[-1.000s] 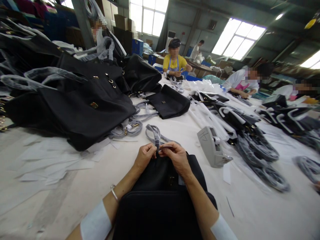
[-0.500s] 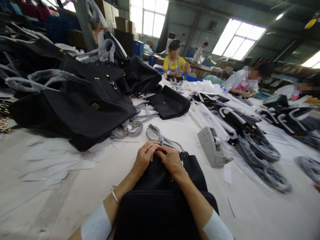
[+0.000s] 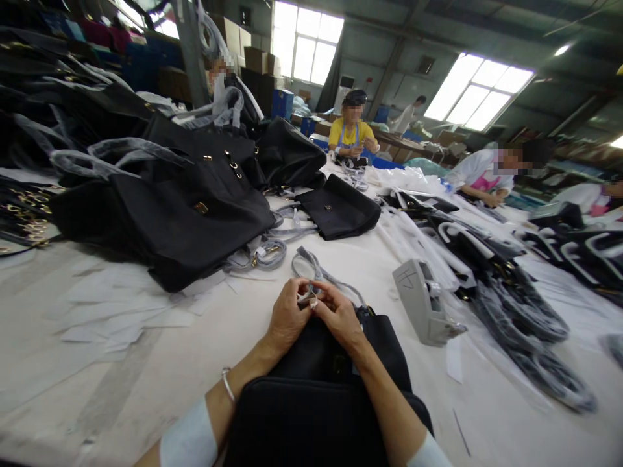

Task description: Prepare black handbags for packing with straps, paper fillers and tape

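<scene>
A black handbag lies before me at the table's near edge, its top pointing away from me. Over its top end, my left hand and my right hand meet with fingertips pinched. Between them shows a small white strip; both hands seem to grip it, and whether it is tape, cord or paper I cannot make out. Just beyond my fingertips, a clear-wrapped strap curls across the tabletop and runs down to the bag's right side. My palms and forearms cover part of the bag.
Large black bags are piled at left, beside white paper sheets. A grey tape dispenser stands to the right, near wrapped straps. A smaller black bag lies ahead. Co-workers work across the table.
My fingertips have drawn slightly apart, and the white strip between them shows more clearly. The whole view has shifted a little, with things sitting lower and farther right.
</scene>
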A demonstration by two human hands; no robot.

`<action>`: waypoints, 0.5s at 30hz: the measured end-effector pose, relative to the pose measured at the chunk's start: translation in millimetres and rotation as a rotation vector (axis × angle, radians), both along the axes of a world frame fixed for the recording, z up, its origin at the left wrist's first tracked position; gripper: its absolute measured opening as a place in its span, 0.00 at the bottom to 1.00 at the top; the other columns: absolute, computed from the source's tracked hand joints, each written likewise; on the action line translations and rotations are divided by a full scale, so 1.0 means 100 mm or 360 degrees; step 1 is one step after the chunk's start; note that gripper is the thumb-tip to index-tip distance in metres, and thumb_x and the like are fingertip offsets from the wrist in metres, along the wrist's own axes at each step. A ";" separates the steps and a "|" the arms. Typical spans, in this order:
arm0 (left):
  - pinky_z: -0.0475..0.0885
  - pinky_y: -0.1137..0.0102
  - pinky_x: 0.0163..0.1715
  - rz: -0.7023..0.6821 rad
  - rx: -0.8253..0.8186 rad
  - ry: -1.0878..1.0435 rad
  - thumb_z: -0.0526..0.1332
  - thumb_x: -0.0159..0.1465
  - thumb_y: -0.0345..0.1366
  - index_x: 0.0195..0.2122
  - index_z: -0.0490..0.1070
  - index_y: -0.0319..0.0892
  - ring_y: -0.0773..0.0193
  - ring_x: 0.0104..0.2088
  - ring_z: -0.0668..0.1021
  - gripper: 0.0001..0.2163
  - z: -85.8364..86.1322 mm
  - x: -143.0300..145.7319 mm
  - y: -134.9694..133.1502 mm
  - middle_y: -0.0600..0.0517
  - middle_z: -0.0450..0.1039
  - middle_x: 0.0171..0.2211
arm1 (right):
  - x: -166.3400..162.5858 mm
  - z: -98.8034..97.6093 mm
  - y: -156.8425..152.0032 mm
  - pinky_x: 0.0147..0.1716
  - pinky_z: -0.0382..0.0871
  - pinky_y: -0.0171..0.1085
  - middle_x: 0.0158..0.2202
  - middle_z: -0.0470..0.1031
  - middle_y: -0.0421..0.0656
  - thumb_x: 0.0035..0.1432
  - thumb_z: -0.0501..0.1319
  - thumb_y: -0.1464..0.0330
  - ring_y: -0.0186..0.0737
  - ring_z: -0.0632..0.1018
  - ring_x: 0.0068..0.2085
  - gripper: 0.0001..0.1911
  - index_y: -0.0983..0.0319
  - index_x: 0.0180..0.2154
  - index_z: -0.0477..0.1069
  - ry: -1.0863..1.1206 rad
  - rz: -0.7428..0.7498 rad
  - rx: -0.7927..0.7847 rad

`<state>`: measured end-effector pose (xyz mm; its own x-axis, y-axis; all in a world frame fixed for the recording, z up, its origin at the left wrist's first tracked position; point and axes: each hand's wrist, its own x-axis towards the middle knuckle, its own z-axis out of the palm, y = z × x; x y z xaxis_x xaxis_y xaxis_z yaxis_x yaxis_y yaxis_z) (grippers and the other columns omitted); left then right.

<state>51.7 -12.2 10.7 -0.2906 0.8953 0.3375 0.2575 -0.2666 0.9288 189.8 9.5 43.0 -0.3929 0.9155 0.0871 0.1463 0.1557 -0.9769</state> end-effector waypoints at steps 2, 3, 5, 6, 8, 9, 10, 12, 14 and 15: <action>0.64 0.70 0.35 -0.0029 -0.0060 0.0016 0.66 0.54 0.33 0.31 0.71 0.45 0.62 0.32 0.71 0.05 0.01 0.00 -0.01 0.54 0.70 0.30 | 0.00 0.01 0.00 0.36 0.73 0.36 0.33 0.77 0.40 0.57 0.59 0.62 0.37 0.77 0.32 0.18 0.59 0.49 0.72 -0.0049 0.0010 0.0005; 0.63 0.71 0.34 -0.0052 -0.0082 0.0016 0.65 0.55 0.34 0.28 0.70 0.44 0.63 0.31 0.70 0.04 0.03 -0.01 -0.02 0.55 0.69 0.27 | -0.01 0.00 0.01 0.33 0.73 0.36 0.32 0.77 0.40 0.58 0.58 0.62 0.37 0.77 0.31 0.16 0.59 0.46 0.73 -0.0062 0.0005 -0.0011; 0.62 0.71 0.32 -0.0090 -0.0120 -0.0014 0.63 0.57 0.35 0.25 0.68 0.44 0.64 0.28 0.69 0.06 0.07 -0.02 -0.03 0.56 0.68 0.25 | -0.01 -0.04 0.02 0.28 0.71 0.34 0.30 0.76 0.41 0.58 0.57 0.62 0.37 0.76 0.29 0.13 0.60 0.40 0.75 -0.0078 -0.0050 -0.0011; 0.62 0.72 0.32 -0.0101 -0.0145 -0.0043 0.63 0.57 0.36 0.24 0.68 0.43 0.65 0.28 0.69 0.07 0.09 -0.03 -0.04 0.56 0.68 0.24 | -0.01 -0.07 0.04 0.26 0.70 0.33 0.31 0.75 0.41 0.57 0.58 0.62 0.36 0.76 0.28 0.12 0.60 0.38 0.75 -0.0094 -0.0111 0.0019; 0.63 0.73 0.31 -0.0093 -0.0206 -0.0151 0.64 0.56 0.37 0.25 0.69 0.43 0.66 0.27 0.69 0.06 0.11 -0.07 -0.05 0.57 0.68 0.24 | 0.00 -0.12 0.07 0.23 0.68 0.32 0.36 0.75 0.42 0.55 0.58 0.63 0.35 0.75 0.27 0.10 0.60 0.34 0.74 -0.0129 -0.0248 0.0106; 0.63 0.73 0.31 -0.0070 -0.0236 -0.0264 0.65 0.55 0.37 0.26 0.70 0.43 0.66 0.27 0.70 0.06 0.12 -0.10 -0.04 0.56 0.70 0.24 | 0.00 -0.15 0.08 0.22 0.68 0.32 0.37 0.74 0.43 0.55 0.58 0.63 0.34 0.75 0.27 0.09 0.60 0.33 0.74 -0.0145 -0.0291 0.0124; 0.65 0.72 0.32 -0.0046 -0.0261 -0.0436 0.65 0.55 0.37 0.28 0.71 0.42 0.66 0.27 0.71 0.05 0.12 -0.12 -0.04 0.55 0.72 0.26 | 0.00 -0.16 0.10 0.21 0.68 0.32 0.37 0.75 0.43 0.54 0.58 0.63 0.33 0.74 0.26 0.09 0.61 0.34 0.73 -0.0159 -0.0321 0.0101; 0.69 0.71 0.35 -0.0015 -0.0280 -0.0934 0.64 0.53 0.36 0.32 0.73 0.42 0.64 0.31 0.75 0.07 0.11 -0.16 -0.01 0.53 0.75 0.31 | 0.00 -0.15 0.12 0.20 0.67 0.32 0.30 0.74 0.41 0.54 0.59 0.61 0.33 0.72 0.22 0.12 0.62 0.38 0.72 -0.0154 -0.0361 -0.0039; 0.71 0.68 0.38 -0.0001 -0.0266 -0.1421 0.64 0.51 0.35 0.31 0.72 0.40 0.61 0.34 0.77 0.07 0.10 -0.18 0.01 0.51 0.76 0.32 | 0.00 -0.12 0.14 0.19 0.65 0.32 0.28 0.74 0.40 0.54 0.60 0.58 0.33 0.72 0.21 0.19 0.63 0.44 0.69 -0.0073 -0.0362 -0.0209; 0.72 0.66 0.39 0.0008 -0.0257 -0.1572 0.64 0.50 0.35 0.29 0.71 0.40 0.61 0.33 0.78 0.06 0.10 -0.19 0.02 0.51 0.75 0.30 | -0.01 -0.10 0.15 0.19 0.64 0.31 0.27 0.74 0.39 0.54 0.61 0.56 0.32 0.72 0.21 0.23 0.64 0.47 0.67 -0.0022 -0.0329 -0.0277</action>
<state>32.9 -9.7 20.9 -0.3787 0.9072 -0.1831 -0.6487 -0.1191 0.7517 189.2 24.6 33.4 -0.1961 0.9771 -0.0826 0.1713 -0.0488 -0.9840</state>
